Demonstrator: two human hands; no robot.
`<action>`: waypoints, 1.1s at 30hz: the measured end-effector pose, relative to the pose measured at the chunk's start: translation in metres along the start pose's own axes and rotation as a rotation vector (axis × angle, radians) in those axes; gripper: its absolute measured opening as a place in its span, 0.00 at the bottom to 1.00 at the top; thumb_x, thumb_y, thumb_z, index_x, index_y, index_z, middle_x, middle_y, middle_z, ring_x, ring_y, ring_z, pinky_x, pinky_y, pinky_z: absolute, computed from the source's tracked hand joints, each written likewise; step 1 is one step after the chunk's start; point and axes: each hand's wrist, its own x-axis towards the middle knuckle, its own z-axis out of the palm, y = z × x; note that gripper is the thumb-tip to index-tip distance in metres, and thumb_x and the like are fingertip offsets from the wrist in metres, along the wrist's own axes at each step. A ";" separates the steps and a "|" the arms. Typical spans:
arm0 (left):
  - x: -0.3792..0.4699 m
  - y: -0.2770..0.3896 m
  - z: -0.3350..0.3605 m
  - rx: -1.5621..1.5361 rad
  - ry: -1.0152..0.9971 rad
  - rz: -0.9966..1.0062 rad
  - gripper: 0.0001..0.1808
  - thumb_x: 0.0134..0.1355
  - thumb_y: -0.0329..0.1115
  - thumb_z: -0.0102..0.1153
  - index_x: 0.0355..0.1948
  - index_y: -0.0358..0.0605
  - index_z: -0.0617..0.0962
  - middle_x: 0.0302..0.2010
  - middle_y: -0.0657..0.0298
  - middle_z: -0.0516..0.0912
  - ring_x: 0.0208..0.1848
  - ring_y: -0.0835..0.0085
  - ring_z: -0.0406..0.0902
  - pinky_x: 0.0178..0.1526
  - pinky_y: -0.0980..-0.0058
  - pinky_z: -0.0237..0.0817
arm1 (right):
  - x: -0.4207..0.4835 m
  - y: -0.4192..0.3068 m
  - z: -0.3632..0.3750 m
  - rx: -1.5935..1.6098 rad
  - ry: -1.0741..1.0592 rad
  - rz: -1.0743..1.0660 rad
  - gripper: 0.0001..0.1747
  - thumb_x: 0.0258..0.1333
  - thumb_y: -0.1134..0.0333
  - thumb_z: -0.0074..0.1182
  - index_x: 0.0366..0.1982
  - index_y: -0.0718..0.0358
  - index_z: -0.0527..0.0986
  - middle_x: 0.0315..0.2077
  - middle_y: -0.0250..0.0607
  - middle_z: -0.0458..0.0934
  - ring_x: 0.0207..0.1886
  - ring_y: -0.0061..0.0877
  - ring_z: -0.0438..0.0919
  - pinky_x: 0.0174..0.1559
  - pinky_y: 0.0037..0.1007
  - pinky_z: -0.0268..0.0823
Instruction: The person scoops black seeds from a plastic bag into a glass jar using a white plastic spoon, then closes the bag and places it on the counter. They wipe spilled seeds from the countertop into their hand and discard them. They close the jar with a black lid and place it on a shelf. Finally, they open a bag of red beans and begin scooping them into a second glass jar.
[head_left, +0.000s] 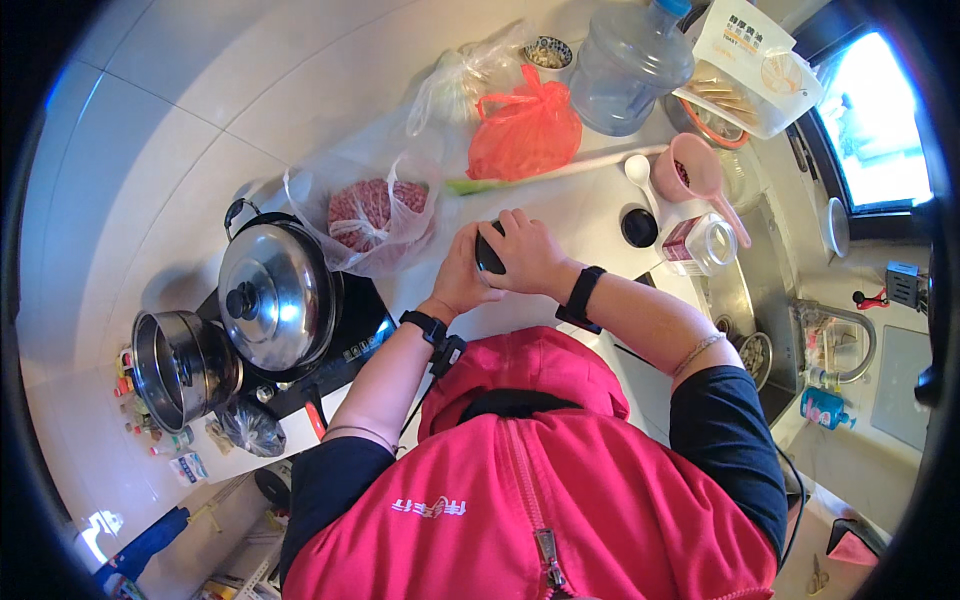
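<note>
A dark, round-topped object (490, 250), perhaps a lidded jar, is clasped between both hands above the white counter (577, 217). My left hand (459, 276) wraps its left side. Over its top and right side lies my right hand (531, 255); the fingers hide most of it. Left of the hands sits a clear plastic bag (304, 201) of reddish granular food (367, 214). To the right, a black round lid (639, 227) lies flat near a white spoon (638, 174). Beside these, a clear plastic jar (703, 244) without a lid rests tilted.
A lidded steel pan (274, 296) stands on the black cooktop (371, 319), beside a steel pot (176, 371). Behind are a red plastic bag (529, 135), a long leek-like stalk (540, 174) and a large water bottle (626, 75). A pink dipper (694, 169) borders the sink (765, 300).
</note>
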 end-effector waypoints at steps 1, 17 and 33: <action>0.001 -0.001 -0.001 -0.001 -0.048 0.012 0.57 0.29 0.37 0.77 0.64 0.43 0.61 0.61 0.50 0.67 0.64 0.51 0.65 0.66 0.64 0.60 | 0.003 0.008 -0.004 0.000 -0.014 -0.156 0.38 0.36 0.48 0.67 0.49 0.58 0.70 0.44 0.47 0.71 0.48 0.41 0.73 0.43 0.41 0.70; 0.012 0.015 -0.024 -0.027 -0.279 -0.023 0.71 0.24 0.41 0.84 0.69 0.35 0.53 0.66 0.42 0.62 0.70 0.48 0.58 0.71 0.61 0.50 | -0.004 0.045 -0.069 2.226 -0.247 0.199 0.45 0.52 0.52 0.57 0.69 0.61 0.55 0.59 0.54 0.68 0.60 0.45 0.71 0.58 0.48 0.67; -0.006 0.011 -0.016 -0.027 -0.246 -0.116 0.69 0.33 0.43 0.82 0.72 0.38 0.50 0.72 0.46 0.55 0.74 0.54 0.52 0.73 0.65 0.45 | -0.040 0.024 -0.107 2.789 -0.051 -0.379 0.47 0.55 0.41 0.48 0.70 0.56 0.52 0.63 0.62 0.60 0.63 0.56 0.65 0.58 0.55 0.64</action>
